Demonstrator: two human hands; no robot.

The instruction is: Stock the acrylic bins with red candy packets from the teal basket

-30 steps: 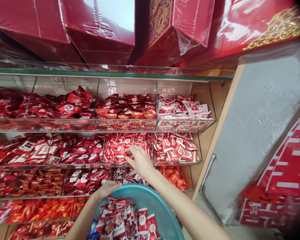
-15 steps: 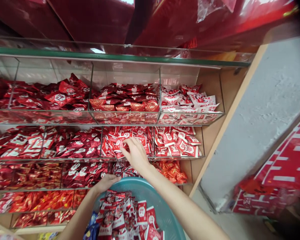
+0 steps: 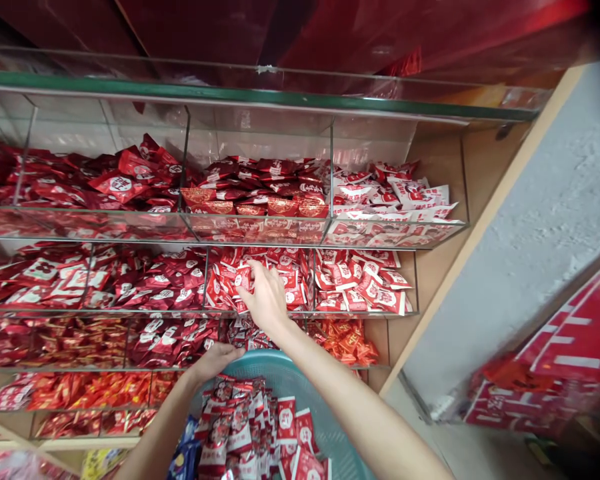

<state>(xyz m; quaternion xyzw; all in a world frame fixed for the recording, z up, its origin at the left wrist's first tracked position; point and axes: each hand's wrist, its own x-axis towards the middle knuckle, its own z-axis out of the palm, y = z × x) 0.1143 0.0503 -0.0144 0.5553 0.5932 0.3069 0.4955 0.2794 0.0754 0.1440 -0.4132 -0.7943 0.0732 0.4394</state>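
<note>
My right hand (image 3: pixel 266 299) reaches into a clear bin on the second shelf row, its fingers curled on the red and white snack packets (image 3: pixel 240 280) piled there. My left hand (image 3: pixel 215 361) grips the far rim of a teal plastic basket (image 3: pixel 325 433) held low in front of me. The basket holds several red and white packets (image 3: pixel 250 427) heaped on its left side.
Clear acrylic bins (image 3: pixel 260 230) in several rows hold red packets, with whiter ones (image 3: pixel 395 200) at the upper right. A wooden shelf side (image 3: pixel 480 220) meets a grey wall (image 3: pixel 540 240). Red boxes (image 3: pixel 570 360) are stacked at the right, more above the shelves.
The view has tilted down and the shelves have slid up and right. My right hand has pushed a little deeper into the bin. My left hand stays on the basket rim.
</note>
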